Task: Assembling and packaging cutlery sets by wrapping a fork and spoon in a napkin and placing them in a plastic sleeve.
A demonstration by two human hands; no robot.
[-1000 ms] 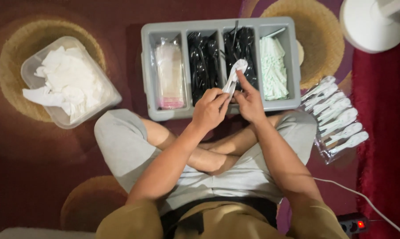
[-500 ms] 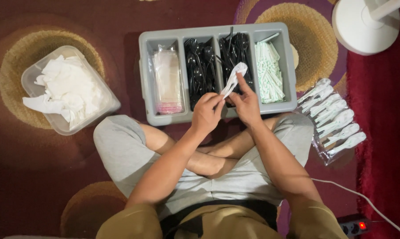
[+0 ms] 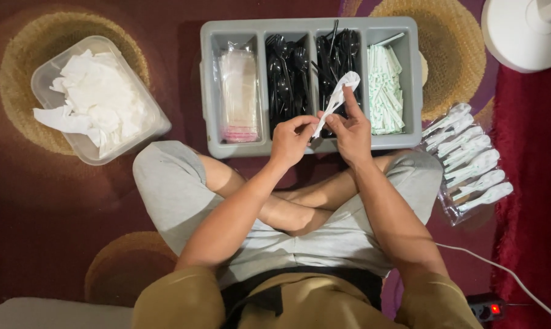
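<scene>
I sit cross-legged on a dark red carpet. Both hands hold one white napkin-wrapped piece of cutlery (image 3: pixel 339 97) over the near edge of a grey divided tray (image 3: pixel 409 79). My left hand (image 3: pixel 292 140) pinches its lower end. My right hand (image 3: pixel 350 127) grips its middle, index finger stretched up along the wrap. The tray's compartments hold clear sleeves (image 3: pixel 240 94), black spoons (image 3: pixel 287 76), black forks (image 3: pixel 336 52) and wrapped toothpicks or straws (image 3: pixel 384 91).
A clear plastic tub of white napkins (image 3: pixel 92 103) stands at the left. Several finished wrapped cutlery packs (image 3: pixel 473 161) lie on clear film at the right. A white fan base (image 3: pixel 522 30) is at top right; a power strip (image 3: pixel 485 307) and white cable (image 3: pixel 507 274) lie at bottom right.
Both hands stayed together over the tray's near edge, working the napkin around the cutlery. The right index finger now reaches higher along the wrap.
</scene>
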